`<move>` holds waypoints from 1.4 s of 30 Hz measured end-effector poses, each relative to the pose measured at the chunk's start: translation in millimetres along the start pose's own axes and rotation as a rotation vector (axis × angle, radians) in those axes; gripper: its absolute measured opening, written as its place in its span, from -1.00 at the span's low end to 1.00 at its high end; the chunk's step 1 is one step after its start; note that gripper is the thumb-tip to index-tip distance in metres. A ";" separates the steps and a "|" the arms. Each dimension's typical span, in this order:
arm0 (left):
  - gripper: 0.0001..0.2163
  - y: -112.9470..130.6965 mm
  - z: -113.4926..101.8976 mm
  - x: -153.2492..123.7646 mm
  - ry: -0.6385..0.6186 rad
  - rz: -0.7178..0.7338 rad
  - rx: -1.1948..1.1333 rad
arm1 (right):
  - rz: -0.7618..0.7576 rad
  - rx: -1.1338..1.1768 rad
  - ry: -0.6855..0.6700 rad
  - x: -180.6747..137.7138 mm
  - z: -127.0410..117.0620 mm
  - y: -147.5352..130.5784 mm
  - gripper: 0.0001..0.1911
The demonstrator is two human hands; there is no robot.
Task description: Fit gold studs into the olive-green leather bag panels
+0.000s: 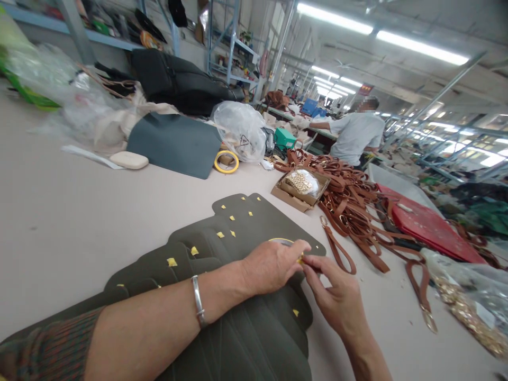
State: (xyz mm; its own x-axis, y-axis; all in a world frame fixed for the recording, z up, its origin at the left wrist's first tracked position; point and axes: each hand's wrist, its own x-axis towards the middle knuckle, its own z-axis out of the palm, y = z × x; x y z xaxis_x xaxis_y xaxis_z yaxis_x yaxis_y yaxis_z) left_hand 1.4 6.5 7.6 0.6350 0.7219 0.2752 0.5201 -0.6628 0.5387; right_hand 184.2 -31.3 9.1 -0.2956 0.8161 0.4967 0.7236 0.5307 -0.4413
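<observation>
Overlapping dark olive leather-like pieces are spread in a stack on the table, with several small yellow tape bits stuck on them. Over their right part, my left hand is closed around a roll of yellow tape, mostly hidden by the palm and fingers. My right hand meets it fingertip to fingertip, thumb and forefinger pinched at a small bit of yellow tape. A silver bracelet circles my left wrist.
Brown straps with metal clasps are heaped at the right, beside a small cardboard box of gold-coloured hardware. Another yellow tape roll and a dark grey sheet lie behind. A person stands farther back.
</observation>
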 end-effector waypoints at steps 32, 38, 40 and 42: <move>-0.88 1.4 -5.8 1.2 -0.139 -0.097 0.215 | 0.952 0.407 -0.019 -12.9 -6.2 44.7 -0.54; -0.82 7.3 -12.7 4.3 -0.236 -0.116 0.268 | 0.840 0.179 -0.124 -11.1 1.5 46.3 -0.63; -0.81 7.3 -13.0 4.6 -0.247 -0.121 0.273 | 0.820 0.110 -0.147 -10.1 1.8 45.0 -0.65; -0.80 7.0 -12.8 4.5 -0.249 -0.117 0.271 | 0.791 0.034 -0.162 -8.1 1.9 42.3 -0.66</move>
State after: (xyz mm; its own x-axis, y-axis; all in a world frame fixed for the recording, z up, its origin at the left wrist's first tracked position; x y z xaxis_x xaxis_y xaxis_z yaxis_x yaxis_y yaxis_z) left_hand 0.6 7.6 22.8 0.6645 0.7473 0.0046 0.7081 -0.6316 0.3156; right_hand 216.1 -15.1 -15.0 0.2073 0.9746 -0.0854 0.7376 -0.2130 -0.6407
